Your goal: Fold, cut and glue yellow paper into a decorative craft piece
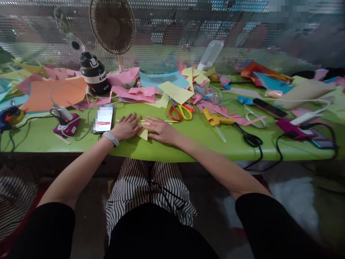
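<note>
A small piece of yellow paper (143, 134), partly folded by the look of it, lies on the green tabletop (129, 147) near its front edge. My left hand (126, 127) rests flat at its left side, fingers stretched forward. From the right, my right hand (161, 130) presses down on the paper with its fingers extended to the left. Much of the sheet is hidden under both hands; a thin yellow strip shows beyond my right hand. Just left of my left hand lies a lit phone (104, 118). Scissors with red and yellow handles (181, 112) lie behind my right hand.
A yellow glue gun (215, 118) with its cord sits to the right. Purple power sockets (67, 125) with cables stand at the left, another at the right. Behind are a black bottle (94, 75), a fan (112, 27) and piled coloured paper (134, 92).
</note>
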A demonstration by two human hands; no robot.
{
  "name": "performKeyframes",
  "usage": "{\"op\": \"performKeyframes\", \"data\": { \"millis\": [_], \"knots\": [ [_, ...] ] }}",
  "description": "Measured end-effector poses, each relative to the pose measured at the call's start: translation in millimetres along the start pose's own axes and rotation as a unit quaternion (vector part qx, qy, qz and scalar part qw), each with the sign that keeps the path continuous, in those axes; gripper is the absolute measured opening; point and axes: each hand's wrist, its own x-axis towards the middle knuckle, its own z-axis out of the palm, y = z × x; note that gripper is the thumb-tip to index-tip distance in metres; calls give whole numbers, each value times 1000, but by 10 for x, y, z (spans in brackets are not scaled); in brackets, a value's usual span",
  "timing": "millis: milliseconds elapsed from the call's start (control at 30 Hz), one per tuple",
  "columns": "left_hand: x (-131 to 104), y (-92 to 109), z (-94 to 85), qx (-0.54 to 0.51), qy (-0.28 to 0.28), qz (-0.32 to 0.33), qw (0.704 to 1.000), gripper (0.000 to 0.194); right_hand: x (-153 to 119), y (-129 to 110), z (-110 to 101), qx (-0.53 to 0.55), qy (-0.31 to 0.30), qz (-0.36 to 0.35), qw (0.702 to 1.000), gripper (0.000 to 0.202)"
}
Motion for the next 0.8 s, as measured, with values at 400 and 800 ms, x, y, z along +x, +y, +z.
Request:
{"op": "performKeyframes", "data": {
  "millis": [400,800],
  "knots": [
    [-611,216,78,-8,37,-56,998,62,26,-3,47,-17,25,-84,996,26],
    [-306,110,110,8,62,-21,998,63,108,291,123,4,62,-101,993,27]
  ]
}}
